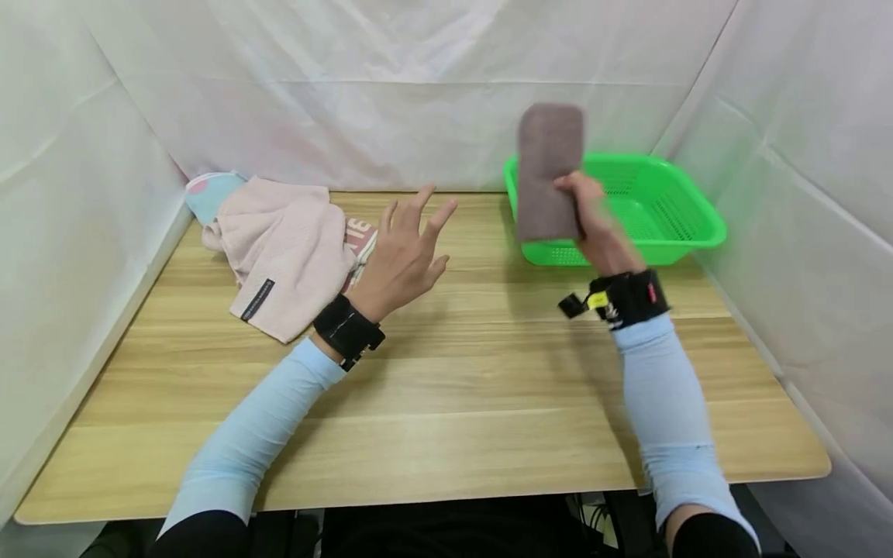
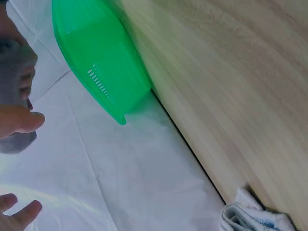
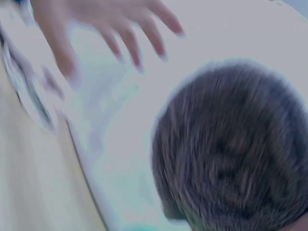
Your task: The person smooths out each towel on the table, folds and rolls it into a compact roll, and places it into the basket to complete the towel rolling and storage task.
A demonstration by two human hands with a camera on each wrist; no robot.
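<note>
My right hand (image 1: 601,231) grips a folded brown towel (image 1: 547,182) by its right side, raised over the left end of a green basket (image 1: 713,231). The right wrist view shows the rounded, blurred end of this brown towel (image 3: 236,149) close up. My left hand (image 1: 405,260) hovers with spread fingers and nothing in them, just right of a heap of towels. On that heap a pale pink towel (image 1: 293,240) with a dark label lies on top. From the left wrist, the thumb (image 2: 21,120) appears in front of the brown towel.
Under the pink towel, a light blue cloth (image 1: 212,198) sticks out at the back left and a printed cloth (image 1: 359,236) at the right. The wooden table (image 1: 446,418) is bounded by white curtains (image 1: 418,93) at the back and sides.
</note>
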